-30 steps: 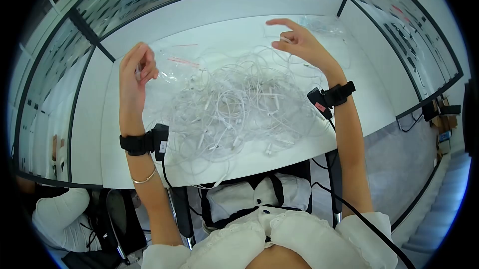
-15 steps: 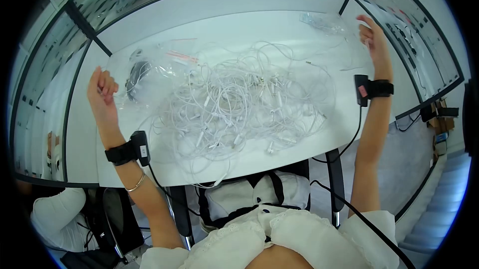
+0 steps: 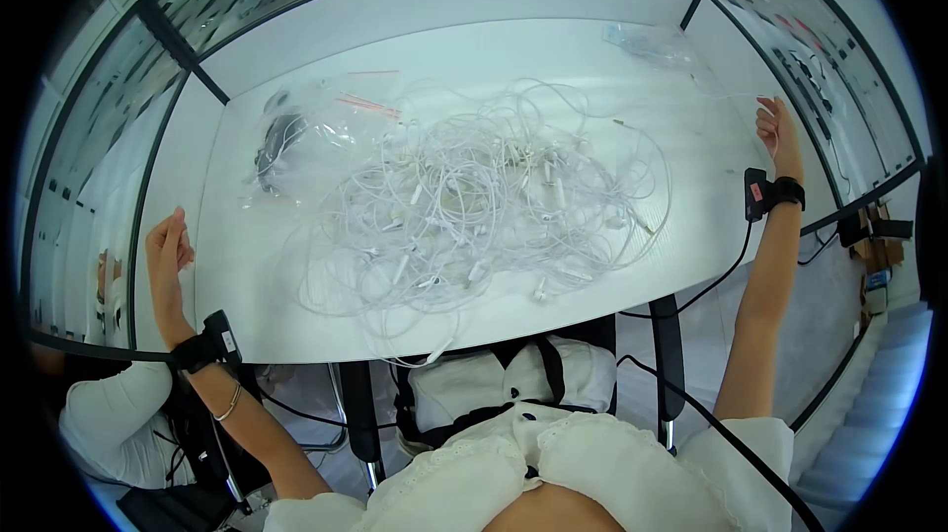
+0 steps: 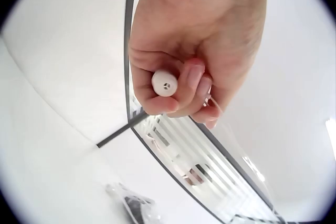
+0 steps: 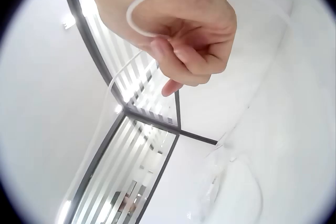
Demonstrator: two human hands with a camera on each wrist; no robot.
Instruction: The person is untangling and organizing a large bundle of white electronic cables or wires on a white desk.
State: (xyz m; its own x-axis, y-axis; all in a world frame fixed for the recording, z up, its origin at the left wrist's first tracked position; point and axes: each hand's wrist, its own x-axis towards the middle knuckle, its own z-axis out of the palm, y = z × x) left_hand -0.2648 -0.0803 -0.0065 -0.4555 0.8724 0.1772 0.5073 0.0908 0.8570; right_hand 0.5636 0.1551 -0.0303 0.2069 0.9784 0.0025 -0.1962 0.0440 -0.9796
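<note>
A white earbud (image 4: 164, 83) shows between the curled fingers of my left hand (image 3: 170, 254), with a thin wire coming out by the fingertips. This hand is raised at the table's left edge. Over at the right side, my right hand (image 3: 780, 137) pinches a white cable (image 5: 131, 16) between thumb and fingers; the cable loops back over the palm in the right wrist view. Between the hands, on the white table (image 3: 252, 305), lies a wide tangle of white earphone cables (image 3: 464, 201), apart from both hands.
A clear plastic bag (image 3: 326, 132) lies at the left rear, with a dark coiled cable (image 3: 279, 144) by it. Another clear bag (image 3: 647, 46) is in the far right corner. Low white partitions (image 3: 444, 4) with dark frames stand around the table's back and sides.
Both hands have moved apart from over the table to its sides. The left went outward and nearer the body; the right swung outward, then came back a little, still holding cable.
</note>
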